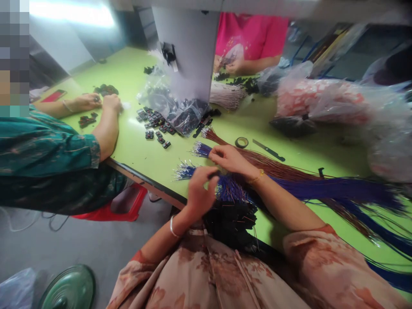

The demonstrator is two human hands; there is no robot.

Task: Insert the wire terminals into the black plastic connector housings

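I have the left hand [201, 193] with its fingers pinching a small black piece [213, 174]. I see the right hand [232, 161] just beside it, fingers bent over the end of the blue wires [322, 189]; I can't tell if they grip one. The wires lie on the green tabletop [141, 154], near brown wires [267, 161].

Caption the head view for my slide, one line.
Right hand at a blue wire bundle, left hand close by, brown wires and a tape roll beyond on the green table.
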